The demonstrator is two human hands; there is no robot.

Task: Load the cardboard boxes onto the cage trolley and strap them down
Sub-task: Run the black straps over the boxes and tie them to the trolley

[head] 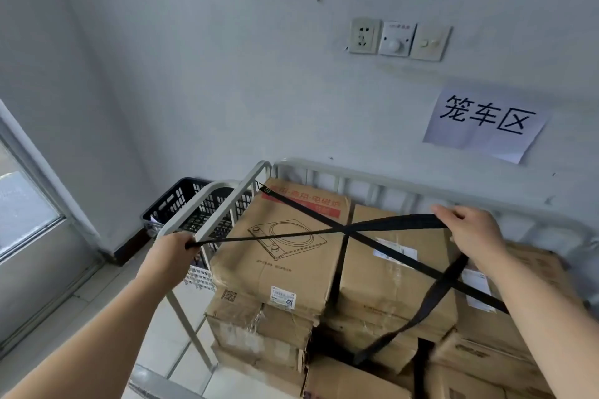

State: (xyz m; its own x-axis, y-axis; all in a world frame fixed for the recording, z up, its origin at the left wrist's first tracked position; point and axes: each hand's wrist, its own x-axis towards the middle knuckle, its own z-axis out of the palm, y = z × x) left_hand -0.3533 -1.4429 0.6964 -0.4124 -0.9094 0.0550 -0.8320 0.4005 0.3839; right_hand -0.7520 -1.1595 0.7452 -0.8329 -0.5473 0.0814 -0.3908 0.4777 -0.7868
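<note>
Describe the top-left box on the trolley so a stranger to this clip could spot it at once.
Find the grey cage trolley against the white wall, loaded with cardboard boxes. Look at the top layer, beside the trolley's left rail. That box alone carries a line drawing of a cooker below a red band; its neighbours show only labels and tape.

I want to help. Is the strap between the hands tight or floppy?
Tight: the strap runs straight from left hand to right hand over the boxes.
</note>
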